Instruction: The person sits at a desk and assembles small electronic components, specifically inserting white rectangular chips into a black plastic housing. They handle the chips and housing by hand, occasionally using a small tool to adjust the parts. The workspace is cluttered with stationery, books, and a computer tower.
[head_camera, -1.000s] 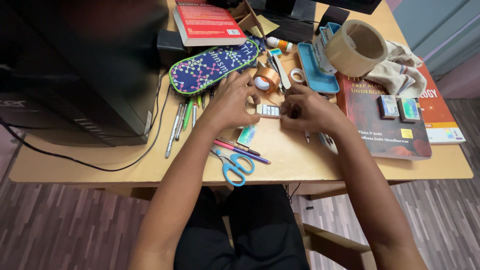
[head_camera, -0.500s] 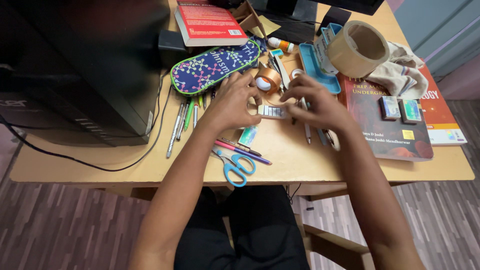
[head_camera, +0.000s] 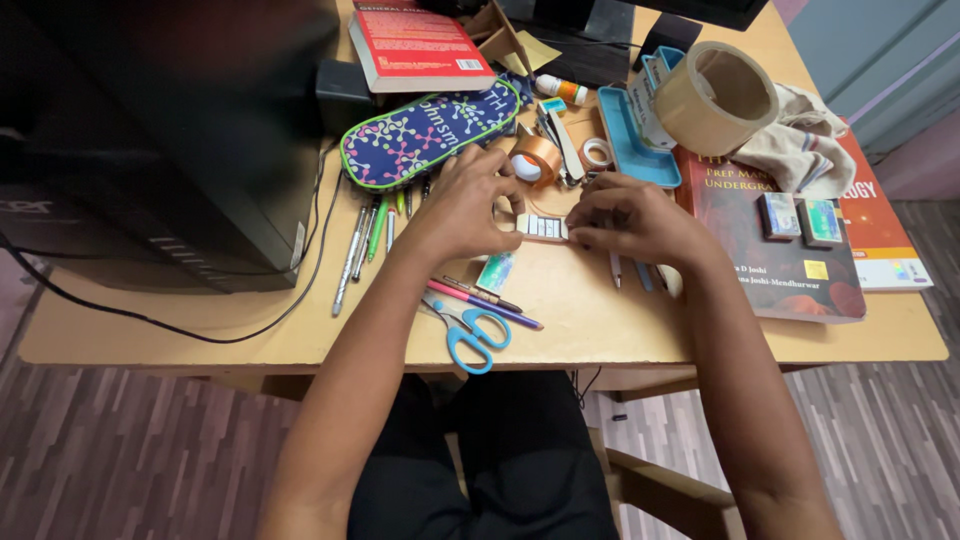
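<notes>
Wooden bench (head_camera: 600, 320) is pretty cluttered. Left hand (head_camera: 462, 208) and right hand (head_camera: 632, 215) both pinch a small white strip (head_camera: 541, 227) lying between them, pencil case (head_camera: 430, 125) at 11 o'clock, scissors (head_camera: 470, 330) at 7.

Left hand (head_camera: 462, 210) and right hand (head_camera: 625, 215) pinching a small flat strip (head_camera: 541, 227) above the desk (head_camera: 580, 320).

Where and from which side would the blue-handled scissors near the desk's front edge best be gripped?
Take the scissors by the blue handle loops, coming from the desk's front edge. They lie flat, loops toward the person, blades pointing away under the pink pen, so the handle end looks freest.
</notes>
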